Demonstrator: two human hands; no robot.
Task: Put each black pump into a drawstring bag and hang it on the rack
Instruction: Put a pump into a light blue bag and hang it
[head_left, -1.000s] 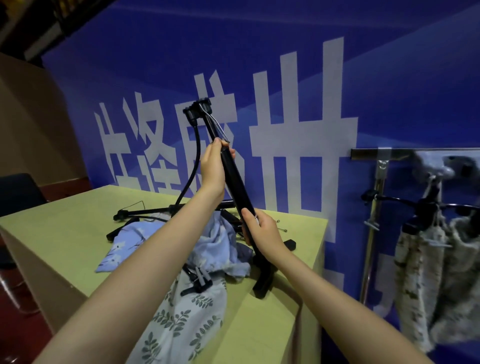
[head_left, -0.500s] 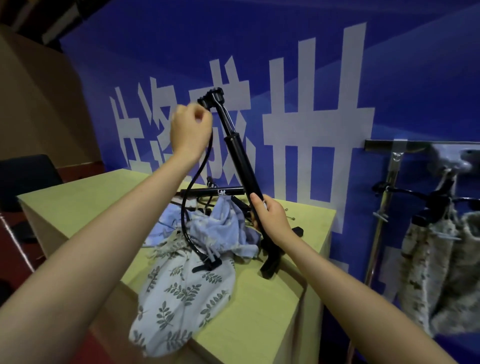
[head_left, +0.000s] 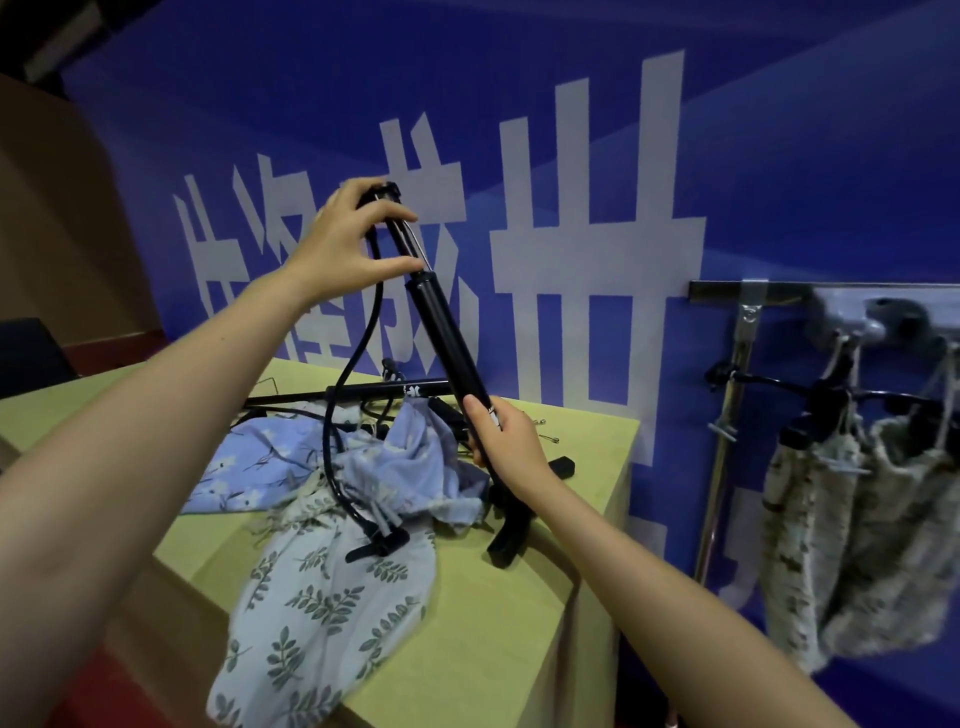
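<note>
A black pump (head_left: 448, 338) stands tilted on the yellow-green table (head_left: 498, 639), its foot (head_left: 511, 540) near the right edge. My right hand (head_left: 501, 441) grips the lower barrel. My left hand (head_left: 348, 239) holds the handle end at the top, fingers curled over it. The pump's black hose (head_left: 345, 395) loops down to a nozzle (head_left: 376, 543) lying on a leaf-print drawstring bag (head_left: 322, 613) that hangs over the front edge. A blue floral bag (head_left: 249, 467) lies crumpled behind it. Another black pump (head_left: 358, 391) lies flat at the back.
A metal rack (head_left: 727, 405) stands to the right of the table against the blue banner wall. Two filled speckled drawstring bags (head_left: 852, 530) hang from its black hangers. A dark chair (head_left: 26, 353) sits at far left.
My left hand has moved from the hose onto the pump's top handle. The camera has shifted, and the right hand keeps its grip on the barrel.
</note>
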